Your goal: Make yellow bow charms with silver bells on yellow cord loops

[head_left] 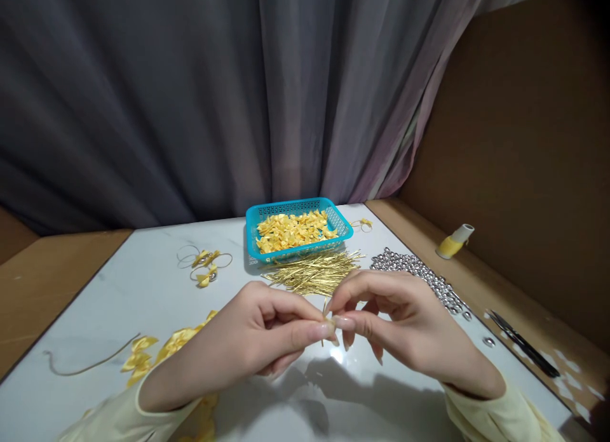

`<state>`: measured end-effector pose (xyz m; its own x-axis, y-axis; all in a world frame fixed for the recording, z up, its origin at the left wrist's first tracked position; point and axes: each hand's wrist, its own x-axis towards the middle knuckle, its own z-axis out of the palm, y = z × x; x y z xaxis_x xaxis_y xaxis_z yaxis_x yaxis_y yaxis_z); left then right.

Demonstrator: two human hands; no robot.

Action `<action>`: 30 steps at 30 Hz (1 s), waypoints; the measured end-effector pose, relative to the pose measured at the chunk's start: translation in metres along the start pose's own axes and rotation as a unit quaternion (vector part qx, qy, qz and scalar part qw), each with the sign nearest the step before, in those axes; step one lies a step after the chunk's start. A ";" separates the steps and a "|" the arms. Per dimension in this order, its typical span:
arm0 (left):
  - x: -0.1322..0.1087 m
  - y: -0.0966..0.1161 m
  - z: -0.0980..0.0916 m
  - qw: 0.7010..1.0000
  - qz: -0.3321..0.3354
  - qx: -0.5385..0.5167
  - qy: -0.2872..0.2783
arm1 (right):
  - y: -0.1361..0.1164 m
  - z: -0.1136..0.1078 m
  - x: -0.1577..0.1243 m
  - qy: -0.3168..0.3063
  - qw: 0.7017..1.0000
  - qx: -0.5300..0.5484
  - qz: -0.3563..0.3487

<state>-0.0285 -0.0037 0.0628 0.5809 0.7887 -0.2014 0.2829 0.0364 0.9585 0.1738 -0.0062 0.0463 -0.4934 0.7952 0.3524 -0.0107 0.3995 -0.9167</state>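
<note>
My left hand (267, 331) pinches thumb to forefinger in the middle of the view, above the white tabletop. From the pinch a short gold tie (325, 304) sticks up, with its lower end showing underneath. Closed beside it, my right hand (395, 318) has its thumb and forefinger tips meeting at the same tie; whether they grip something more is hidden by the fingers. Just beyond my hands lies a loose pile of gold ties (314, 274). Yellow ribbon bows (178, 341) are partly covered by my left forearm.
A blue basket (251, 229) of small yellow bows (293, 231) stands at the back. Silver beads (419, 267) are heaped to the right, near black-handled tweezers or snips (524, 347) and a yellow thread spool (452, 244). Looped wires with bows (206, 277) and a bent cord (90, 368) lie left.
</note>
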 end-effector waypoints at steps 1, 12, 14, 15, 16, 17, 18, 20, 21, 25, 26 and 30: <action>0.000 0.000 0.000 1.000 -0.003 -0.005 -0.003 | 0.000 0.000 0.000 -0.002 1.000 0.008 0.004; 0.000 -0.001 -0.003 0.998 -0.027 -0.050 -0.033 | 0.002 0.000 -0.001 -0.022 0.999 0.037 0.030; 0.001 -0.002 -0.003 0.998 -0.026 -0.056 -0.034 | 0.002 -0.001 -0.001 -0.018 0.998 0.046 0.040; 0.001 -0.002 -0.003 0.997 -0.026 -0.058 -0.034 | 0.002 -0.001 -0.001 -0.017 0.998 0.050 0.045; 0.001 -0.002 -0.003 0.997 -0.026 -0.061 -0.035 | 0.002 -0.001 -0.001 -0.016 0.997 0.054 0.050; 0.001 -0.002 -0.003 0.997 -0.027 -0.061 -0.038 | 0.002 -0.001 -0.001 -0.015 0.997 0.057 0.057; 0.001 -0.002 -0.003 0.997 -0.028 -0.063 -0.041 | 0.002 -0.001 -0.002 -0.015 0.996 0.059 0.063; 0.001 -0.002 -0.004 0.997 -0.026 -0.062 -0.045 | 0.002 -0.002 -0.002 -0.017 0.995 0.064 0.072; 0.001 -0.001 -0.004 0.997 -0.025 -0.061 -0.045 | 0.003 -0.002 -0.002 -0.017 0.995 0.067 0.073; 0.002 -0.001 -0.003 0.997 -0.025 -0.064 -0.046 | 0.003 -0.001 -0.002 -0.012 0.995 0.074 0.064; 0.002 -0.001 -0.003 0.997 -0.025 -0.064 -0.046 | 0.003 -0.001 -0.002 -0.010 0.995 0.073 0.060; 0.002 -0.002 -0.003 0.997 -0.023 -0.063 -0.039 | 0.002 -0.001 -0.001 -0.007 0.997 0.062 0.050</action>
<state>-0.0299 -0.0005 0.0615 0.6279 0.7349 -0.2563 0.2159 0.1520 0.9645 0.1751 -0.0058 0.0443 -0.5093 0.8213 0.2570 -0.0685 0.2590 -0.9635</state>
